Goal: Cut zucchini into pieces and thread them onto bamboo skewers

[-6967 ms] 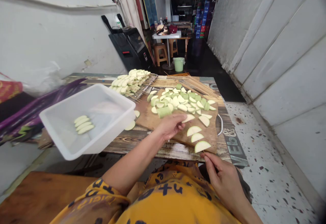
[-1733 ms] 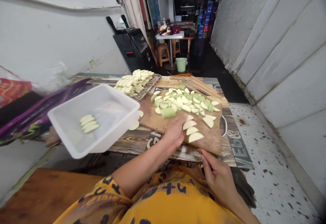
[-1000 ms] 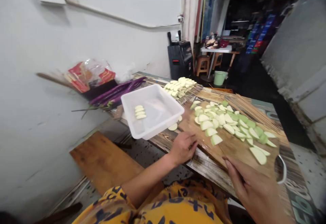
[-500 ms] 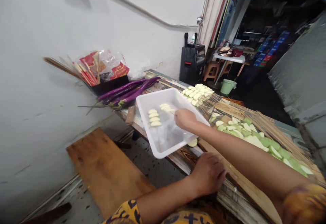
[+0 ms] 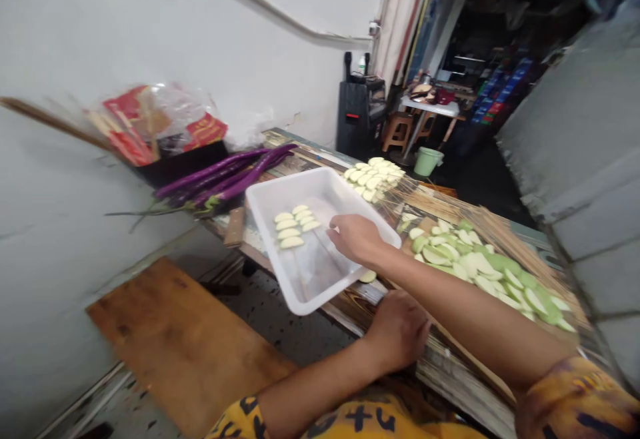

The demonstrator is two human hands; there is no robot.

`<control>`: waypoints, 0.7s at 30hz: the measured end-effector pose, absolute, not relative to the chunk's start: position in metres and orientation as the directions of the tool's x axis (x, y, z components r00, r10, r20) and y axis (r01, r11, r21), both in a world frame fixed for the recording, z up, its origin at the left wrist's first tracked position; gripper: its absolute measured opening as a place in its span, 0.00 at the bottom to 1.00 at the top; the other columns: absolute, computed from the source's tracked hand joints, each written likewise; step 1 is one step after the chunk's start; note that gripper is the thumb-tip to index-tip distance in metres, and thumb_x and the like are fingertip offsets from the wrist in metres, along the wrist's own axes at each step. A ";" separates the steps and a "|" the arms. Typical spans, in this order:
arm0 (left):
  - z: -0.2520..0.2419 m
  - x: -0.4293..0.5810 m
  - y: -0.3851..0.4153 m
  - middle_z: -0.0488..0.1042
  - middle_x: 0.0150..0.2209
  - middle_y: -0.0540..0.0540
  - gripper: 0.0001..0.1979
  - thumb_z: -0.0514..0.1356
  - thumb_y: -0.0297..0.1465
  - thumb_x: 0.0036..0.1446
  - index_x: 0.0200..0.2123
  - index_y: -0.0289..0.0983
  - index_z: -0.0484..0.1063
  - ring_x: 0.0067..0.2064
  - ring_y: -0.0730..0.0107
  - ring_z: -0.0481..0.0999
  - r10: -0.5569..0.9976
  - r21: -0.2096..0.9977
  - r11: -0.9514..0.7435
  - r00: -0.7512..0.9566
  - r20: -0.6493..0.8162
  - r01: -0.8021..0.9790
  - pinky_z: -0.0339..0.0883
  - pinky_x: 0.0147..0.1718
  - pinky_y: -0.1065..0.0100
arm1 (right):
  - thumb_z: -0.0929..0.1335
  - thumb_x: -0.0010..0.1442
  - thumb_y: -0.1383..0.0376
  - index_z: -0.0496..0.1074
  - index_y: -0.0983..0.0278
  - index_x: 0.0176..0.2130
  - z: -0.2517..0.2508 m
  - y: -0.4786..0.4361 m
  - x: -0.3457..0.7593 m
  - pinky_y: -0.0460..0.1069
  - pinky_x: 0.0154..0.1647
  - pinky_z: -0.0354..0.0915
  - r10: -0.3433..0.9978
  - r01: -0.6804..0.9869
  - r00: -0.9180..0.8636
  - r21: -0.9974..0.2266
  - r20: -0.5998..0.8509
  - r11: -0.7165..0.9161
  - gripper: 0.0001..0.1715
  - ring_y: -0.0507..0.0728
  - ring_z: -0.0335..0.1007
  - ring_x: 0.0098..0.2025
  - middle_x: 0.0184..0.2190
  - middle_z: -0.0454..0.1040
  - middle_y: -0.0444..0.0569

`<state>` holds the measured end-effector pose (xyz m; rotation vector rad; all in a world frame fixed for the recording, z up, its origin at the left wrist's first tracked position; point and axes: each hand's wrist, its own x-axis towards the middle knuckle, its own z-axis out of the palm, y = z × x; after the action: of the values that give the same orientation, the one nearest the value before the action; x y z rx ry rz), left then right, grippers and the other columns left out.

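My right hand is over the white plastic tray, fingers loosely bent and apart, with nothing visible in them. Beside it in the tray lie two skewers of pale vegetable slices, the left one and the right one, side by side with their sticks toward me. My left hand rests closed at the table's near edge; the inside of its grip is hidden. Just past my right forearm lies a pile of pale, green-skinned slices.
Finished skewers lie behind the tray, with bamboo sticks along the far edge. Long purple eggplants, a wooden handle and a black box of packets are at left. A wooden bench stands below.
My right hand has let go of the second skewer, which now lies close beside the first in the tray. The view has shifted slightly; my left hand stays at the table edge.
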<state>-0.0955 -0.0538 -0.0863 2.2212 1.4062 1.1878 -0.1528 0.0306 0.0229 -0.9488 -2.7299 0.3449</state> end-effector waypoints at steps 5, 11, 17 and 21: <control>-0.079 -0.102 -0.063 0.73 0.46 0.39 0.11 0.53 0.25 0.57 0.41 0.36 0.73 0.48 0.60 0.71 0.837 0.616 -0.489 0.135 0.530 0.618 0.64 0.48 0.55 | 0.60 0.66 0.59 0.71 0.60 0.45 0.049 0.036 -0.017 0.52 0.45 0.65 0.816 0.797 -0.572 -0.183 0.080 0.576 0.15 0.54 0.70 0.43 0.39 0.75 0.46; -0.083 -0.106 -0.062 0.74 0.47 0.41 0.12 0.55 0.26 0.57 0.45 0.38 0.71 0.49 0.61 0.73 0.776 0.509 -0.539 0.163 0.609 0.671 0.67 0.49 0.57 | 0.64 0.63 0.59 0.70 0.65 0.45 0.045 0.106 0.171 0.56 0.44 0.67 0.987 0.986 -0.156 -0.060 -0.032 0.154 0.15 0.56 0.69 0.43 0.44 0.71 0.50; -0.078 -0.101 -0.055 0.75 0.45 0.42 0.14 0.56 0.26 0.57 0.47 0.40 0.70 0.47 0.63 0.74 0.771 0.431 -0.502 0.163 0.616 0.750 0.68 0.48 0.59 | 0.65 0.62 0.59 0.68 0.64 0.49 0.009 0.170 0.236 0.56 0.43 0.68 0.977 0.993 -0.118 -0.008 -0.177 0.118 0.17 0.57 0.69 0.44 0.48 0.69 0.51; -0.066 -0.098 -0.035 0.72 0.51 0.41 0.17 0.57 0.28 0.57 0.51 0.39 0.67 0.51 0.61 0.71 0.806 0.394 -0.444 0.167 0.568 0.805 0.65 0.52 0.58 | 0.65 0.62 0.59 0.67 0.64 0.49 -0.020 0.204 0.218 0.57 0.44 0.67 0.956 0.983 -0.178 -0.009 -0.235 0.181 0.18 0.57 0.68 0.45 0.48 0.69 0.51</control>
<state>-0.0978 -0.0350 -0.0664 2.3985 1.6558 1.1700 0.2185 0.2036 -0.0197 -2.1145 -2.5428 0.2632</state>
